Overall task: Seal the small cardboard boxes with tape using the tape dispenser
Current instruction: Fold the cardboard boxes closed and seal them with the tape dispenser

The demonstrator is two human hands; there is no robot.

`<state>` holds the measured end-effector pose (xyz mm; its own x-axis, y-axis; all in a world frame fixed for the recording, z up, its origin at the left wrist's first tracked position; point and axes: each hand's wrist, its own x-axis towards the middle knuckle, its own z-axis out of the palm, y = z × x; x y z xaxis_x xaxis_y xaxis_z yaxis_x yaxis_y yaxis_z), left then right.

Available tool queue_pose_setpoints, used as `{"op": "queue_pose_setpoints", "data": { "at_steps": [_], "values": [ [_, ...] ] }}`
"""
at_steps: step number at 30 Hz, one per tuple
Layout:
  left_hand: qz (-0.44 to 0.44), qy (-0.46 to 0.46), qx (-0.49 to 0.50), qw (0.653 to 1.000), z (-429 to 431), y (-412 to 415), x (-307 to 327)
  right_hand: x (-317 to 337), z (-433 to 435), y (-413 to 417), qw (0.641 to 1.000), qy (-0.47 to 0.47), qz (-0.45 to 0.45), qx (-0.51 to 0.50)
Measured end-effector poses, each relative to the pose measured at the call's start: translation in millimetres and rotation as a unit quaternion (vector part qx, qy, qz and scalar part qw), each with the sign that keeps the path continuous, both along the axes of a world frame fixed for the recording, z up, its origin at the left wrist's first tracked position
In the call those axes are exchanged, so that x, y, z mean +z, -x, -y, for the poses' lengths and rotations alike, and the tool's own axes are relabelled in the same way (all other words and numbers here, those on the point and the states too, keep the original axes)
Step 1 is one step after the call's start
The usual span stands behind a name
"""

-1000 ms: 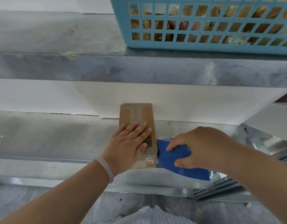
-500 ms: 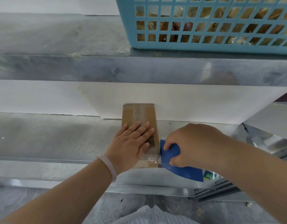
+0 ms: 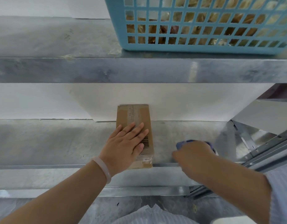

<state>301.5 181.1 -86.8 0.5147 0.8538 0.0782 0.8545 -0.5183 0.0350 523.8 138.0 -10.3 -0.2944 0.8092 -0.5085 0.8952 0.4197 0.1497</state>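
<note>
Metal table (image 3: 59,143): left hand (image 3: 125,144) flat on cardboard box (image 3: 133,113), long axis running away; right hand (image 3: 194,156) grip holds tape dispenser (image 3: 188,141), right of box.

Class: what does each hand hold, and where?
Left hand presses flat on the box top, holding nothing. Right hand grips the blue tape dispenser; blur hides which part.

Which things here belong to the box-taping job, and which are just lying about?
In the job:
cardboard box, pressed flat by the left hand
blue tape dispenser, blurred, held by the right hand beside the box

Lying about:
blue basket on the upper shelf
bracelet on the left wrist
</note>
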Motion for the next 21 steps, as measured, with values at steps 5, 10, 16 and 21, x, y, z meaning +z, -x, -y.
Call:
{"op": "queue_pose_setpoints", "data": {
  "at_steps": [5,10,16,21],
  "values": [
    [0.009,0.004,-0.001,1.000,-4,1,0,1,5,-22,0.992,-0.021,-0.102,-0.072],
    [0.013,0.007,0.002,1.000,-4,3,-1,-13,-6,-60,0.988,-0.121,-0.079,-0.062],
    [0.024,0.012,-0.002,1.000,-5,5,-3,-80,-33,-97,0.980,-0.195,0.002,0.040],
    [0.035,0.022,-0.001,0.999,-4,6,-3,-124,-40,-117,0.963,-0.266,-0.029,0.036]
  ]
}}
